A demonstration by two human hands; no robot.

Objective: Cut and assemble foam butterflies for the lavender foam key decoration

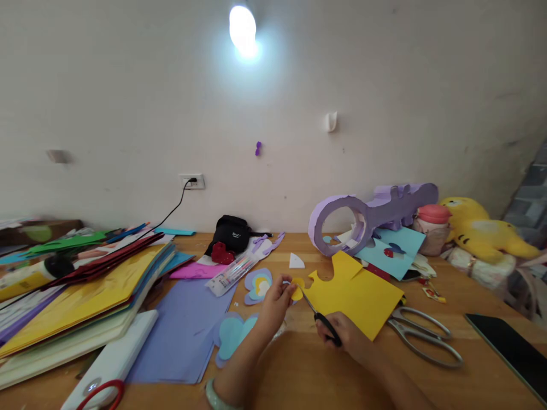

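Observation:
Pinched in the fingers of my left hand (278, 299) is a small, rounded yellow paper piece (298, 289). My right hand (339, 335) is wrapped round the black handle of a pair of scissors (327, 328), whose blades reach to the edge of that piece. Just right of the blades lies a large yellow paper sheet (363, 296) with curved notches cut out of its left side. Layered paper hearts in blue, white and yellow (258, 285) rest beyond my left hand. Larger blue and lilac paper hearts (233, 336) are partly hidden by my left forearm.
A stack of coloured paper (85, 290) and lilac sheets (183, 330) cover the left. Large metal scissors (423, 336) and a dark tablet (508, 347) lie at right. Behind stand a lilac key-shaped cutout (384, 208), a black pouch (231, 232) and a yellow plush toy (482, 230).

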